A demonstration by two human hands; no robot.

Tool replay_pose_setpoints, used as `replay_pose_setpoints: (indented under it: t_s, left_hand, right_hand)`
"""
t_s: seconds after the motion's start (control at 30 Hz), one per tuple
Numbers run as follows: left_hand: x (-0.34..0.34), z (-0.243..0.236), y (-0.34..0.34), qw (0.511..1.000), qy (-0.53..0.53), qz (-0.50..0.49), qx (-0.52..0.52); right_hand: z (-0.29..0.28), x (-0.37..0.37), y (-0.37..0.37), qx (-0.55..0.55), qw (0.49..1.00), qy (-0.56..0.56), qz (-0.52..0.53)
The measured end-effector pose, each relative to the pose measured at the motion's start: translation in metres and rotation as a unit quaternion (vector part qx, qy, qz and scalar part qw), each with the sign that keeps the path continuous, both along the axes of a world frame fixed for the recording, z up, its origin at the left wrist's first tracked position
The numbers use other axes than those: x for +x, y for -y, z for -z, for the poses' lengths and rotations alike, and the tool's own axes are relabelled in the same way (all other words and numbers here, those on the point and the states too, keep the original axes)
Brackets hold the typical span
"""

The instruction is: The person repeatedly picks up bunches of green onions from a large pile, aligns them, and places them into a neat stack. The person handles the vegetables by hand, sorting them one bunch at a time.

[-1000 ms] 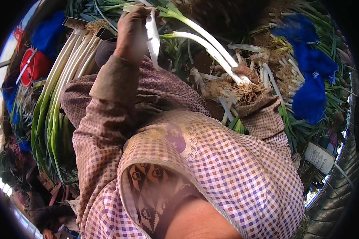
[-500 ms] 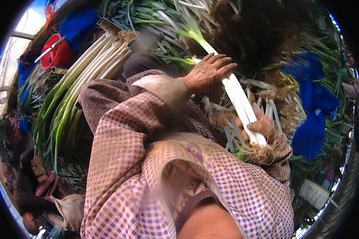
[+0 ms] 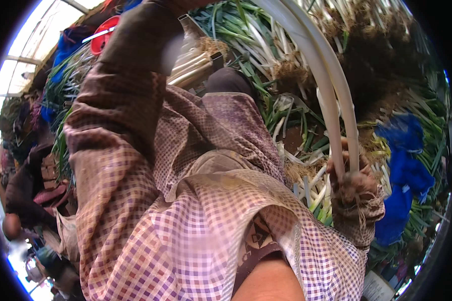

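Two leeks (image 3: 327,100) bow from one o'clock down to three, where my right hand (image 3: 361,173) wraps their root ends (image 3: 354,186), apparently to anchor them, while my left hand (image 3: 193,3), cropped near twelve, shows too little to tell its grip.

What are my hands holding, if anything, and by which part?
Your right hand grips two long white stalks by their root end. Your left hand is mostly cut off at the top edge, so its hold cannot be told.

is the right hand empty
No, the right hand grips two long white stalks near their roots.
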State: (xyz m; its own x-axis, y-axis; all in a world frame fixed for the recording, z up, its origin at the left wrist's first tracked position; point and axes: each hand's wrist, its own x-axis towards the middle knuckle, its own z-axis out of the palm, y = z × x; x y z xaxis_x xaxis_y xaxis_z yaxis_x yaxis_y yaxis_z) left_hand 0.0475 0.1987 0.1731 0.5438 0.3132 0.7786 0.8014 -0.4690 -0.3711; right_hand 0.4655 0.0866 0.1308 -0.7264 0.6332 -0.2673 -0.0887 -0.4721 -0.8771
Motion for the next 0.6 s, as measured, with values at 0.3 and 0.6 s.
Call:
replay_pose_setpoints:
  t_s: [0.3,0.6]
  left_hand:
    - [-0.206,-0.016,0.212,0.895,-0.179,-0.405,-0.058]
    - [-0.261,0.210,0.273,0.855,0.048,-0.406,-0.320]
  right_hand:
    - [0.065,-0.213,-0.153,0.054,0.998,0.027,-0.010]
    - [0.250,-0.461,-0.186,-0.057,0.969,0.200,0.130]
